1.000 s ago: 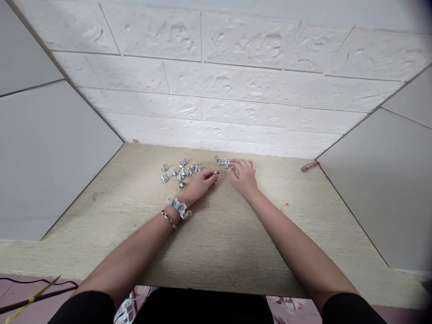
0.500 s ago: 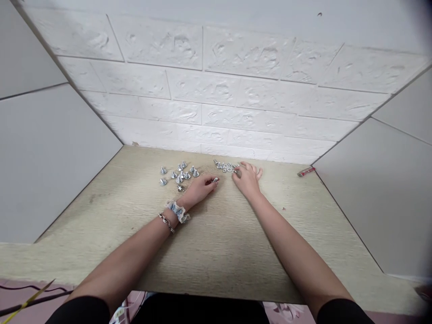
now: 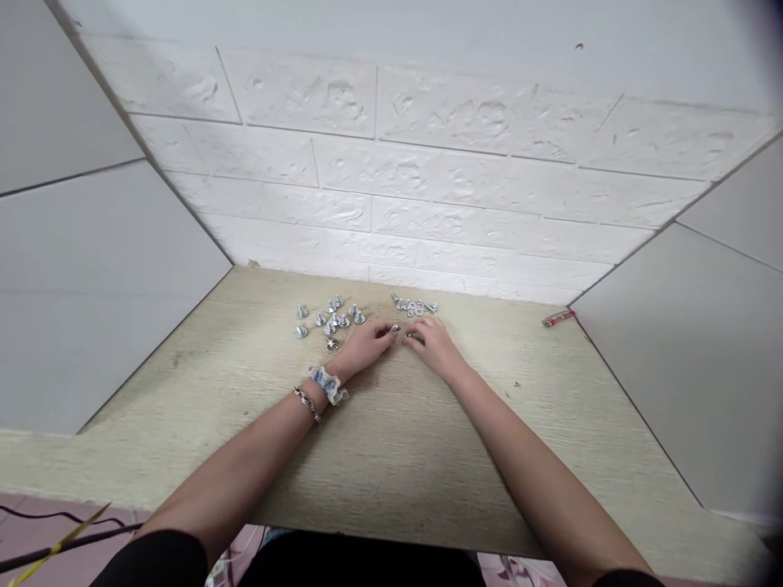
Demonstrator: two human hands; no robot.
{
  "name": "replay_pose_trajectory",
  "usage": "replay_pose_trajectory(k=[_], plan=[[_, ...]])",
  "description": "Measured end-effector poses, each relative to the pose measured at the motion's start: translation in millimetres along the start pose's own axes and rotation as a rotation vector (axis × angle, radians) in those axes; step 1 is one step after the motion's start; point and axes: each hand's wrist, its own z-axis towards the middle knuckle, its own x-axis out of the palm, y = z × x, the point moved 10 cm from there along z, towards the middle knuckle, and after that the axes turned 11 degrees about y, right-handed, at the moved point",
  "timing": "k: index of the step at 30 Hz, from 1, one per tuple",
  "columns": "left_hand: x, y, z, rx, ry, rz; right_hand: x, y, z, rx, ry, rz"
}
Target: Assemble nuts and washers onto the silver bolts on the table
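Between the thumb and fingers of my left hand (image 3: 369, 344) is a small silver bolt (image 3: 394, 328), its end pointing toward the right. My right hand (image 3: 433, 349) is just beside it, thumb and forefinger pinching a small metal piece, probably a nut, mostly covered by the fingertips. The two hands are close but apart. Left of my left hand stand several bolts fitted with washers (image 3: 334, 319), most with the shank up. Behind my right hand lies a small pile of loose bolts, nuts and washers (image 3: 416, 307).
A red and silver box cutter (image 3: 559, 318) lies by the right panel (image 3: 679, 367). A white brick-patterned wall (image 3: 397, 212) closes off the back of the wooden table (image 3: 391, 456), and a grey panel (image 3: 110, 302) stands at left. Small reddish bits (image 3: 517, 384) are on the right side.
My right hand has come away from the loose hardware pile, moving left and nearer to my left hand, with a small piece in its fingertips. My left hand keeps its hold on the bolt.
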Motion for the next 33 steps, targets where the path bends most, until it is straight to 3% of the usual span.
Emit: replay_pose_trajectory(k=[4,9,12,23,33], plan=[[0.1,-7.9,-2.7,0.031,0.008,0.010,3.3,14.4,-0.2,-0.049,-0.022,0.059],[0.5,-9.7,-3.8,0.014,0.008,0.050,-25.4,14.6,-11.4,-0.090,-0.288,0.269],[1.2,-12.1,-3.8,0.009,0.014,0.087,-33.9,20.0,-17.2,-0.132,-0.357,0.284],[-0.3,-18.8,-4.7,0.072,-0.012,0.132,-17.7,42.9,-12.2,-0.277,-0.209,0.232],[0.8,-18.1,-4.2,0.053,-0.001,0.170,-20.3,41.9,-14.3,-0.279,-0.263,0.166]])
